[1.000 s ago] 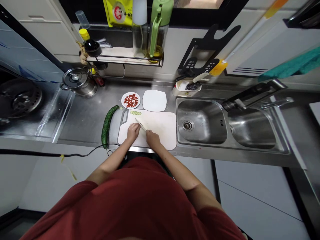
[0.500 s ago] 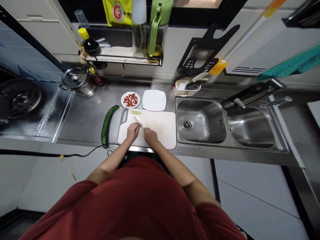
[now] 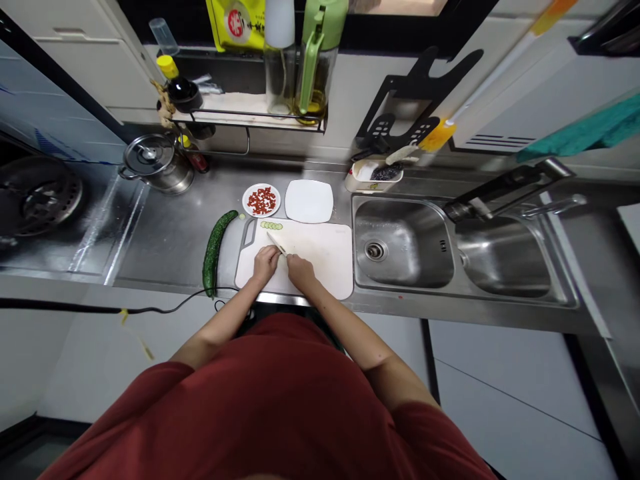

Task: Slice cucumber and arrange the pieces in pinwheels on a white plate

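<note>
My right hand (image 3: pixel 301 271) is closed round the handle of a kitchen knife (image 3: pixel 274 241), its blade slanting up and left over the white cutting board (image 3: pixel 325 257). Close against the left side of the blade is my left hand (image 3: pixel 266 263), fingers curled and pressed down on the board. Whatever lies under those fingers is hidden. A short row of pale green cucumber slices (image 3: pixel 271 225) lies at the board's top left. One whole dark green cucumber (image 3: pixel 214 253) rests on the counter left of the board.
Behind the board stand a plate of chopped red pieces (image 3: pixel 261 200) and a white square plate (image 3: pixel 309 201). A double sink (image 3: pixel 405 280) is at the right, a lidded pot (image 3: pixel 157 163) at the back left. A black cable (image 3: pixel 150 311) crosses the counter's front edge.
The knife blade has tipped slightly, showing more of its flat side. Both hands stay in nearly the same place, and the slices and plates have not moved.
</note>
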Motion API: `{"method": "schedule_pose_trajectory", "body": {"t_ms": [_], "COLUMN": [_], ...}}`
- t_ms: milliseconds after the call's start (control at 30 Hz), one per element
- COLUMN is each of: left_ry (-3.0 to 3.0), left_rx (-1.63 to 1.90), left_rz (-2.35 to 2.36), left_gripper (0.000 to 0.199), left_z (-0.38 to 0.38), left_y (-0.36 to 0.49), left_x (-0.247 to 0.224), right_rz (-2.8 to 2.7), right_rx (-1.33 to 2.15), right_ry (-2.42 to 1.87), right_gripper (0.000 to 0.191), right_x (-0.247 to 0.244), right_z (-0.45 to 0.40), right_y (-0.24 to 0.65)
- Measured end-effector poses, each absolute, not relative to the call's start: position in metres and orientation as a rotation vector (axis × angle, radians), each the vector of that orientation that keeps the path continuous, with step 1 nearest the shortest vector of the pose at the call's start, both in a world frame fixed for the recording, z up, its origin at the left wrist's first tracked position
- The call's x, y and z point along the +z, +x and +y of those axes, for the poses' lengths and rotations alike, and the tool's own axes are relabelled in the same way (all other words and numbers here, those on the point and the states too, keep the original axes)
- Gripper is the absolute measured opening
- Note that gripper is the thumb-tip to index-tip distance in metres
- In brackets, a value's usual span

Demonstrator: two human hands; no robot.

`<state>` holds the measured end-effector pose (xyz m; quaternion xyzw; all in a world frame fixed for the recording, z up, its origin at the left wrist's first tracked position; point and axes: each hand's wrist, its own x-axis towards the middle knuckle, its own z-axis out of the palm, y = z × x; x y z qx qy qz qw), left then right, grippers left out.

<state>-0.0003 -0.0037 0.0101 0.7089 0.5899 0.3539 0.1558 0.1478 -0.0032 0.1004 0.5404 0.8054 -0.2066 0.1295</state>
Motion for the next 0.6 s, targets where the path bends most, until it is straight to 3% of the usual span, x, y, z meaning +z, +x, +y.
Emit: {"method": "schedule_pose_trajectory", "body": {"t_ms": [600], "left_ry": [2.028], "left_rx": [1.024], "left_rz": [1.691], "left_gripper": [0.017], "left_z": [-0.0038], "left_y": [-0.0004], "left_x": [0.0089], "right_rz": [2.386], "right_rx": [-0.605], "right_ry": [1.559], "right_gripper": [0.030], "right_x": [0.0929], "right_z": [0.0032], "right_y": [0.1464]}}
